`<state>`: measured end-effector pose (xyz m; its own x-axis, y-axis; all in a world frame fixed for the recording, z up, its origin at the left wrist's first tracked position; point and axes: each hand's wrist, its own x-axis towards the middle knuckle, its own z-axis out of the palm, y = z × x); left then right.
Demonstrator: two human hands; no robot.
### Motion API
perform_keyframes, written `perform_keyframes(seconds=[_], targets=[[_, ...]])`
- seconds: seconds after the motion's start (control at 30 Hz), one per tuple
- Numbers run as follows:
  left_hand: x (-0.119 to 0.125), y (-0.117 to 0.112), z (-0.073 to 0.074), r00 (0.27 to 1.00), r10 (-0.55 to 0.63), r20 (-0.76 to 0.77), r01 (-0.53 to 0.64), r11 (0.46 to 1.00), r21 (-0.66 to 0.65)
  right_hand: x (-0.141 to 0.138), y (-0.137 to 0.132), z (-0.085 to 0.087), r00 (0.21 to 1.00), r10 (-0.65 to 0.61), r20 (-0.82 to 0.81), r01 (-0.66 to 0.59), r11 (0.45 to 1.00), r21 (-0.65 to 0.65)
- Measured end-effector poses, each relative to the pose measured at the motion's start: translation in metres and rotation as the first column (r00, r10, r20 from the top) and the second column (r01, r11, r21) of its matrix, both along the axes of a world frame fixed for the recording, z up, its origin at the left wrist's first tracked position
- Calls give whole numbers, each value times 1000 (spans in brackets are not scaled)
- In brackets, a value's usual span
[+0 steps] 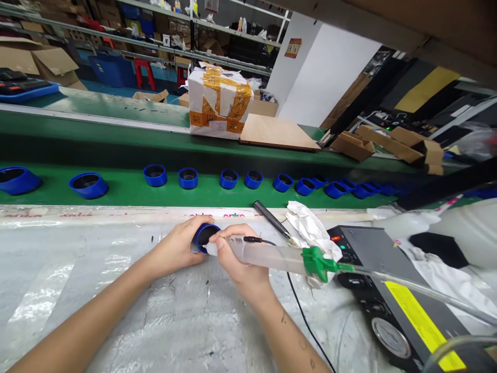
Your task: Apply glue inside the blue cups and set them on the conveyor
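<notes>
My left hand (pixel 182 242) is wrapped round a blue ring-shaped cup (pixel 207 228) with a dark inside, tilted so its mouth faces my right hand. In my right hand (pixel 243 264) lies a translucent dispensing syringe (pixel 277 256), its fingers closed round the front of the barrel. The syringe's tip is at the mouth of the cup; whether it touches the inner wall I cannot tell. A green cap (pixel 316 263) closes the syringe's rear end, with a clear hose (pixel 419 292) leading off to the right. Beside the barrel runs a black cable plug (pixel 253 239).
Several blue cups (pixel 188 177) stand in a row on the green conveyor (pixel 120 194) beyond the bench. A black-handled tool (pixel 272 217) and crumpled white tissue (pixel 310 228) lie right of my hands. A dark dispenser unit (pixel 373 259) with a gauge stands at the right. A taped box (pixel 219 101) sits behind.
</notes>
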<state>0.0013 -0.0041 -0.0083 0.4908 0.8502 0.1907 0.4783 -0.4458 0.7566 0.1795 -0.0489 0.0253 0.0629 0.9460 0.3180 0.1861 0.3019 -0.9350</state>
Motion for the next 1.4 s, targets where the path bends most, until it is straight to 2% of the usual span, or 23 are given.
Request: perform_keyframes(seconds=[0.23,0.57,0.77,1.1,1.27,1.4], targets=[[-1,0,0,1000,-4,6,4,1000,-15,-5,4,-3,998,-38,-59,40,999,29],[0,1,-3,1000,-6,21,7,999,-42,-6,8,-6,991,-30,-132,39,997,70],[0,1,2,1000,-3,-26,2,999,-38,-3,10,-4,987,-70,-148,88,989,120],[-1,0,0,1000,-1,-29,0,999,-48,1,8,-2,980,-127,-155,140,987,78],[0,0,4,1000,-10,-20,8,998,-70,-3,7,-6,989,-83,-122,97,989,108],[1,-1,6,1000,-7,-10,7,997,-76,-7,3,-7,994,-13,-111,21,997,71]])
